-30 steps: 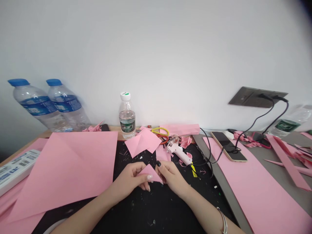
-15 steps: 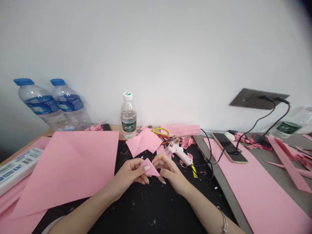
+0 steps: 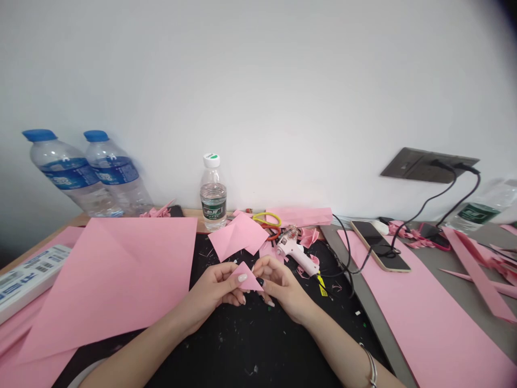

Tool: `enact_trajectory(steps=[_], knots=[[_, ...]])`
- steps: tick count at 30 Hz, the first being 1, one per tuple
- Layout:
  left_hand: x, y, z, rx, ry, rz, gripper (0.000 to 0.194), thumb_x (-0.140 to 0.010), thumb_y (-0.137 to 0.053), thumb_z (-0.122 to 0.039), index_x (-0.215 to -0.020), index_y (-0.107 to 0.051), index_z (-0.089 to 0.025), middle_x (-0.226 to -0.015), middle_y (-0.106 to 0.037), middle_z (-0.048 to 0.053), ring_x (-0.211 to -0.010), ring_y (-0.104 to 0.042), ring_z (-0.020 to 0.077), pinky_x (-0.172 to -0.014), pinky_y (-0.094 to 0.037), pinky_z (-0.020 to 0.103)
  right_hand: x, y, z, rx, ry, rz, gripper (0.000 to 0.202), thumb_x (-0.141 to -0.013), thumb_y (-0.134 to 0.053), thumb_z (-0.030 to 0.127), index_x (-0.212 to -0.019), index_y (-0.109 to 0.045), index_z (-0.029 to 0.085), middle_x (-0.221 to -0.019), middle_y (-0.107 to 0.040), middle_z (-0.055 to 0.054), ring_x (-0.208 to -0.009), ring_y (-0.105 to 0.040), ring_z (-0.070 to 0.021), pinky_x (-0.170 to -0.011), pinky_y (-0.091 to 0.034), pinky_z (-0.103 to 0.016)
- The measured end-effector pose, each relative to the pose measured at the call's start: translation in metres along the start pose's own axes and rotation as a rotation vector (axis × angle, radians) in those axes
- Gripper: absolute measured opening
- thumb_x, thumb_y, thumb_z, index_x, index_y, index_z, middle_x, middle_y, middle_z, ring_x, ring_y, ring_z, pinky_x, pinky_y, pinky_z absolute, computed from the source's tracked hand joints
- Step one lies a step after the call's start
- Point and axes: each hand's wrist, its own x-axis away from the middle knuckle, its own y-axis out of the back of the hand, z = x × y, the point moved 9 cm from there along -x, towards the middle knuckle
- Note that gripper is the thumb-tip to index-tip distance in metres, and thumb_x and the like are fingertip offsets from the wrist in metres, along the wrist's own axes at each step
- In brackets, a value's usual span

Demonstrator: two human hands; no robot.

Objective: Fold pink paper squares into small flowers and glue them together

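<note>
A small folded piece of pink paper (image 3: 244, 278), triangular in outline, is held up over the black mat (image 3: 258, 350). My left hand (image 3: 216, 285) pinches it, thumb flat on its front and fingers curled behind. My right hand (image 3: 283, 285) grips the paper's right corner, its dark-nailed thumb pressed on the edge. Fingers behind the paper are partly hidden. Just beyond my hands lie pink paper squares (image 3: 238, 234), scissors with a yellow and orange handle (image 3: 267, 219) and a pink hot glue gun (image 3: 299, 255).
Large pink sheets (image 3: 133, 280) cover the left side, beside a white box (image 3: 32, 277). A water bottle (image 3: 213, 199) stands by the wall. On the right, a phone (image 3: 379, 245) rests on a pink sheet (image 3: 428, 312), with black cables running to a wall socket (image 3: 428, 164).
My right thumb has shifted slightly left onto the paper's right corner. My left hand's grip is nearly unchanged.
</note>
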Motion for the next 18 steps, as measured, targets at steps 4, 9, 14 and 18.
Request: enact_trajectory(steps=[4, 9, 14, 18], knots=[[0.000, 0.000, 0.001, -0.005, 0.015, -0.002, 0.024, -0.080, -0.063, -0.037, -0.083, -0.062, -0.014, -0.063, -0.063, -0.001, -0.057, -0.059, 0.0080, -0.057, -0.046, 0.017, 0.000, 0.003, 0.012, 0.143, 0.104, -0.038, 0.028, -0.075, -0.068, 0.022, -0.100, -0.057, 0.024, -0.088, -0.052, 0.000, -0.068, -0.047, -0.0111, -0.051, -0.036, -0.019], [-0.002, -0.001, -0.001, -0.059, 0.024, 0.006, 0.024, -0.080, -0.064, -0.038, -0.084, -0.063, -0.014, -0.073, -0.068, 0.002, -0.062, -0.062, 0.0090, -0.060, -0.048, 0.017, 0.000, -0.001, 0.011, 0.342, 0.057, 0.061, 0.015, -0.073, -0.070, 0.024, -0.088, -0.069, 0.021, -0.093, -0.048, -0.002, -0.077, -0.047, -0.0127, -0.062, -0.040, -0.022], [-0.001, -0.004, 0.000, -0.147, 0.038, 0.043, 0.025, -0.079, -0.063, -0.038, -0.082, -0.065, -0.013, -0.069, -0.068, 0.002, -0.061, -0.065, 0.0111, -0.058, -0.048, 0.018, -0.001, 0.003, 0.009, 0.349, 0.050, 0.077, 0.017, -0.070, -0.074, 0.028, -0.085, -0.071, 0.020, -0.083, -0.050, -0.001, -0.069, -0.045, -0.0115, -0.061, -0.039, -0.023], [-0.001, -0.012, 0.003, -0.203, 0.042, 0.107, 0.022, -0.077, -0.065, -0.032, -0.089, -0.064, -0.014, -0.067, -0.068, 0.001, -0.059, -0.067, 0.0137, -0.057, -0.050, 0.022, -0.003, 0.006, 0.007, 0.365, 0.051, 0.050, 0.014, -0.066, -0.077, 0.029, -0.071, -0.070, 0.018, -0.079, -0.047, 0.000, -0.069, -0.045, -0.0122, -0.060, -0.037, -0.023]])
